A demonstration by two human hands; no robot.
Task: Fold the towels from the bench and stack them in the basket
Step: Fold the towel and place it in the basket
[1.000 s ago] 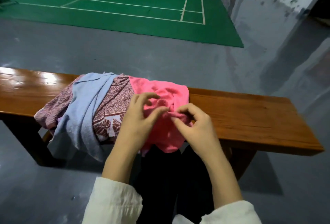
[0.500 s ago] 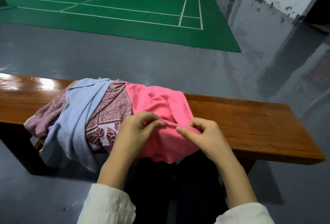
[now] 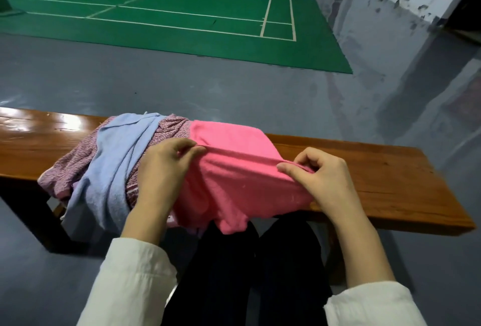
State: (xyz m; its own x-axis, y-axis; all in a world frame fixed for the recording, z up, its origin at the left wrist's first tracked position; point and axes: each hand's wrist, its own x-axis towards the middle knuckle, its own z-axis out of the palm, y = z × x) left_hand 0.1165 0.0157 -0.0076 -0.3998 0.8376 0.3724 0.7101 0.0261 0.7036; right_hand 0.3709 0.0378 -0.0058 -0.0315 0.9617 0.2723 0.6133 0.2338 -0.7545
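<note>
On the wooden counter [image 3: 377, 169] a pink towel [image 3: 234, 174] lies half draped over the near edge. The left hand [image 3: 161, 169] and right hand [image 3: 325, 180] each pinch a raised fold of it between thumb and fingers, stretched between them. Beside it sit a light blue towel [image 3: 114, 164] and a patterned mauve towel [image 3: 78, 156].

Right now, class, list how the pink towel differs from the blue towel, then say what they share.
The pink towel is pinched by the left hand and right hand and stretched taut between them; the blue towel is untouched and rumpled. Pink lies right of the patterned towel; blue drapes across it. Both hang over the bench edge.
</note>
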